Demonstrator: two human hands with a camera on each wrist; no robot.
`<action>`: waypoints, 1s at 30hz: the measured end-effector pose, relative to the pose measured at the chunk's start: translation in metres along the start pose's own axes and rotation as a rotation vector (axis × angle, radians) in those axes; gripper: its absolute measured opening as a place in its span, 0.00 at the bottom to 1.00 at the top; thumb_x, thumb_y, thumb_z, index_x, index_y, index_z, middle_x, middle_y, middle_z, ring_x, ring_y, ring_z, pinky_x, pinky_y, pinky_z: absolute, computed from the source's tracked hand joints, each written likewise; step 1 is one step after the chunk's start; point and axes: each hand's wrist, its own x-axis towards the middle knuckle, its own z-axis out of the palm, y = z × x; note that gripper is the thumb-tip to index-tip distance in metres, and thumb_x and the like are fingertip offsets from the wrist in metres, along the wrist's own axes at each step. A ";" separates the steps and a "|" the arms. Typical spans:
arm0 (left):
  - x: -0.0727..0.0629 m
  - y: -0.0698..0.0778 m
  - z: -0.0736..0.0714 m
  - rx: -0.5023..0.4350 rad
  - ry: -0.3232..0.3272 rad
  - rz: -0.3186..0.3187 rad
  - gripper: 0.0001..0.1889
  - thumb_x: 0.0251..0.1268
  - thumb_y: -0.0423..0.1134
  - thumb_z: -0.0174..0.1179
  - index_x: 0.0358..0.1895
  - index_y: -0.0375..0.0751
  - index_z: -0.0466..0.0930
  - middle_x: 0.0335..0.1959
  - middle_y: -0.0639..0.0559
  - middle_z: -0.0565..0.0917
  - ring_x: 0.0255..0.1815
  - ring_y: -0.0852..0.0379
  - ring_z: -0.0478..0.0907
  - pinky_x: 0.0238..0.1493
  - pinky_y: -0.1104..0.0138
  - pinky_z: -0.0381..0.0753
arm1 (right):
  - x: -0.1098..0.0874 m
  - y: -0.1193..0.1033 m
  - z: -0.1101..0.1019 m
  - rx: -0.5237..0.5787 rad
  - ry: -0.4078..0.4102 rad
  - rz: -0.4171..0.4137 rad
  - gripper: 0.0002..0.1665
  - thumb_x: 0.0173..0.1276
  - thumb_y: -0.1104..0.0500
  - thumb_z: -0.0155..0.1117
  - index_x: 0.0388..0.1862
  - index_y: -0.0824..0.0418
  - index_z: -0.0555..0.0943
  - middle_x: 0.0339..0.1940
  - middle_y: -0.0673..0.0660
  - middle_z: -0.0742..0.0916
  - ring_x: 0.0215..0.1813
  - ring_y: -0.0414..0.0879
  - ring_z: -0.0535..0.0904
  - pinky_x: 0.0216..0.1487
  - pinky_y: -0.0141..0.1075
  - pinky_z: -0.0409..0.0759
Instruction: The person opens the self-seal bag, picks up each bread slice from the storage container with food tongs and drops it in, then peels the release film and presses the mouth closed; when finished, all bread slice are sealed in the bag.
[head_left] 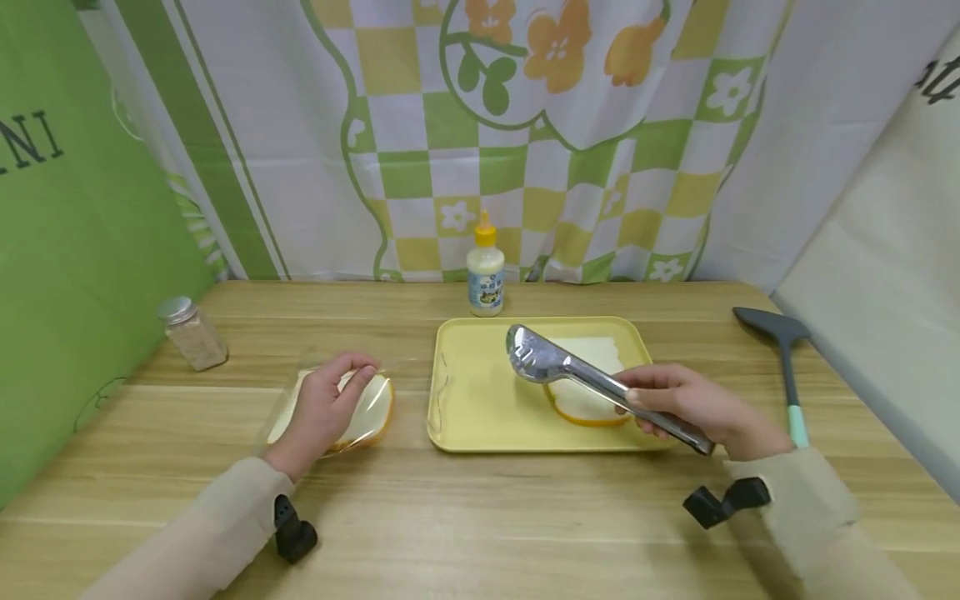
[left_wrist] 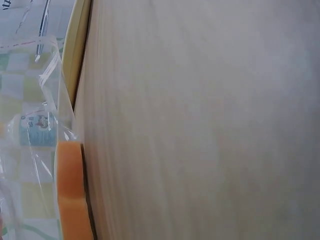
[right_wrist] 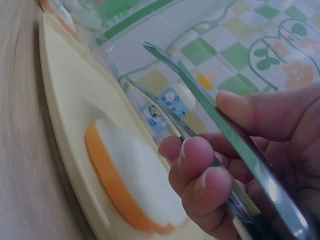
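On the left, my left hand (head_left: 318, 408) pinches the edge of a clear plastic bag (left_wrist: 48, 80) between thumb and fingers. White bread (head_left: 375, 406) with an orange-brown crust lies in the bag on the table, partly hidden by that hand. My right hand (head_left: 693, 404) grips metal tongs (head_left: 588, 375), thumb on one arm and fingers round the other. The tongs' tips stand apart in the right wrist view, with nothing between them. Below them a bread slice (right_wrist: 137, 175) lies flat on the right half of a yellow tray (head_left: 480, 408).
A yellow-capped squeeze bottle (head_left: 486, 275) stands behind the tray. At far left a glass jar (head_left: 193, 335) with a metal lid sits on the table. A dark spatula (head_left: 787, 358) with a mint handle lies at the right. Curtains close off the back.
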 end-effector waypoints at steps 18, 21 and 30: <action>0.002 -0.002 -0.001 0.023 0.011 0.083 0.05 0.52 0.26 0.64 0.30 0.37 0.80 0.30 0.50 0.81 0.35 0.61 0.75 0.41 0.78 0.71 | -0.064 0.026 -0.042 0.065 0.114 0.061 0.19 0.74 0.64 0.43 0.52 0.43 0.74 0.38 0.52 0.84 0.29 0.38 0.78 0.25 0.30 0.78; 0.002 -0.001 0.000 0.019 0.014 0.074 0.05 0.51 0.26 0.65 0.30 0.37 0.79 0.28 0.51 0.79 0.33 0.62 0.74 0.39 0.79 0.70 | -0.071 0.031 -0.047 0.063 0.120 0.054 0.20 0.75 0.64 0.42 0.53 0.43 0.74 0.37 0.52 0.84 0.29 0.39 0.78 0.25 0.30 0.78; 0.001 -0.001 -0.001 0.052 -0.013 0.040 0.07 0.52 0.27 0.65 0.30 0.39 0.76 0.26 0.53 0.76 0.32 0.62 0.71 0.37 0.76 0.70 | -0.091 0.042 -0.059 0.087 0.142 0.065 0.25 0.75 0.66 0.40 0.51 0.36 0.75 0.37 0.50 0.83 0.29 0.38 0.78 0.24 0.29 0.77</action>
